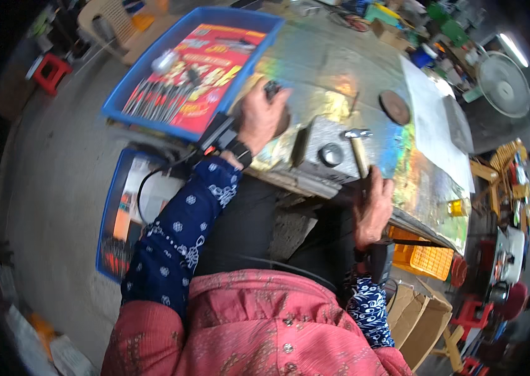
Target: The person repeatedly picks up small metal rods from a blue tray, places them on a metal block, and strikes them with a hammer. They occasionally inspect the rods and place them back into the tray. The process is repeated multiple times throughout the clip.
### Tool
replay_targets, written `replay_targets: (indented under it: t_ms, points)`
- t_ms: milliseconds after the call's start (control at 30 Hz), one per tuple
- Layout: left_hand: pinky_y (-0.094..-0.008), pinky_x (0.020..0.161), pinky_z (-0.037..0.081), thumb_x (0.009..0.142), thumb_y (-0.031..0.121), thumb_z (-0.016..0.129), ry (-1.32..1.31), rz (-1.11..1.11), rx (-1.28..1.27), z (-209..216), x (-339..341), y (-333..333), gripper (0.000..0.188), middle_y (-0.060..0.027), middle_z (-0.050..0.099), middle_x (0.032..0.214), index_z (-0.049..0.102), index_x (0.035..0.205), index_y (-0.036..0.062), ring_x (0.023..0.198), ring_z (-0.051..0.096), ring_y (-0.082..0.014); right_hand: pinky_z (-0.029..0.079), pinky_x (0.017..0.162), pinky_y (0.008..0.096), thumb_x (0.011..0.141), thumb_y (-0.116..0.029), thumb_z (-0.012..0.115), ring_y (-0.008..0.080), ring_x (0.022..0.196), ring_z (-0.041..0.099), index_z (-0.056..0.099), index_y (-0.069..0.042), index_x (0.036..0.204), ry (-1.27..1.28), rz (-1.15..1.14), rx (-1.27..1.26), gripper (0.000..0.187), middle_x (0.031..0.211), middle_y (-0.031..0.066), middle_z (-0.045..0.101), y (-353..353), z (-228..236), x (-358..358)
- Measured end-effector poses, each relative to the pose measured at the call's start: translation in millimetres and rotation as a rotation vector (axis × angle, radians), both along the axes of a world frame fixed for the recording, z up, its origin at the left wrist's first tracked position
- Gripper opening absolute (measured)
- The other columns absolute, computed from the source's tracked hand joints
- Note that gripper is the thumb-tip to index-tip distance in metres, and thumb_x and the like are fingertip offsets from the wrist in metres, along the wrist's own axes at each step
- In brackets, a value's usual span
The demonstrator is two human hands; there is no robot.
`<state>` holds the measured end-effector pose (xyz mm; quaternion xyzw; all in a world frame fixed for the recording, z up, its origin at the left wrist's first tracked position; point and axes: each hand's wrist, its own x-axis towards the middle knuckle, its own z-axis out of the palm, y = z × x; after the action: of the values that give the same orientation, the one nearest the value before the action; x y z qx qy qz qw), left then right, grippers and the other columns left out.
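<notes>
- Well to the left of the left fingers (280, 97), on the grey floor, a low red plastic stool (52, 72).
- Just left of the same fingers, a blue rectangular plastic tray (112, 106), lined with a red-and-yellow printed sheet (230, 51) and bearing a row of slim dark pieces with red parts (158, 100).
- Lower and further toward the body from the left fingers, a second blue plastic tray (107, 232), with more dark and red slim pieces inside.
- Left fingers curled inward, grasping a small black object (271, 89) near the tips; exact kind too blurred to tell.
- Between left and right fingers, near the close edge of the worn, shiny-topped table (315, 66), a grey rectangular metal block (318, 135), with a round black piece with a paler middle (330, 155) on top.
- Just beyond the right fingers (376, 178), a hammer with a shiny metal head and pale wooden handle (359, 153), head above the block's right part; contact there hard to tell.
- Right fingers loosely bent, grasping the handle's near end.
- Farther out from the right fingers, a flat brown disc (394, 107); right of that, a large white sheet (425, 119).
- Right of and nearer the body than the right fingers, below the table, an orange plastic crate (431, 262).
</notes>
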<state>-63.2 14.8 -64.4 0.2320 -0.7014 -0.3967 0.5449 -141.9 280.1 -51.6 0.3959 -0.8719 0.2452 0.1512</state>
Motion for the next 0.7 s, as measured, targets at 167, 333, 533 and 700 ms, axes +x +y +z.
replay_targets:
  t_ms: [167,333,533,700]
  points:
    - [-0.0304,0.059,0.048,0.087,0.023,0.071,-0.008,0.035,-0.301,49,50,-3,0.025,-0.0061,0.062,0.069,0.06,0.09,0.0007,0.064,0.06,-0.0151,0.047,0.079,0.0429,0.08,0.0,0.064,0.0374,0.093,0.058,0.051,-0.011,0.133,-0.018,0.054,0.039,0.055,0.104,0.0195,0.053,4,-3,-7]
    - [-0.0274,0.061,0.048,0.089,0.018,0.066,-0.076,0.137,-0.118,72,151,-45,0.017,-0.0052,0.065,0.072,0.062,0.09,0.0011,0.064,0.06,-0.0111,0.048,0.081,0.0442,0.079,-0.004,0.067,0.0377,0.095,0.059,0.049,-0.013,0.134,0.057,0.057,0.034,0.059,0.109,0.018,0.052,6,-11,-19]
    - [-0.0351,0.058,0.045,0.089,0.04,0.065,-0.762,0.647,-0.146,22,324,-89,0.041,-0.0051,0.059,0.066,0.06,0.083,-0.0002,0.062,0.056,-0.0163,0.046,0.084,0.0444,0.084,-0.012,0.065,0.0376,0.098,0.058,0.054,-0.012,0.13,0.056,0.079,0.03,0.047,0.11,0.0183,0.054,9,-19,-30]
    - [-0.0453,0.067,0.05,0.083,0.046,0.066,-0.922,0.911,0.087,-61,431,-69,0.049,-0.0234,0.066,0.076,0.064,0.085,-0.0026,0.075,0.066,-0.0389,0.046,0.084,0.0465,0.085,-0.018,0.066,0.039,0.099,0.057,0.052,-0.015,0.13,0.087,0.086,0.05,0.047,0.11,0.0204,0.054,8,-25,-41]
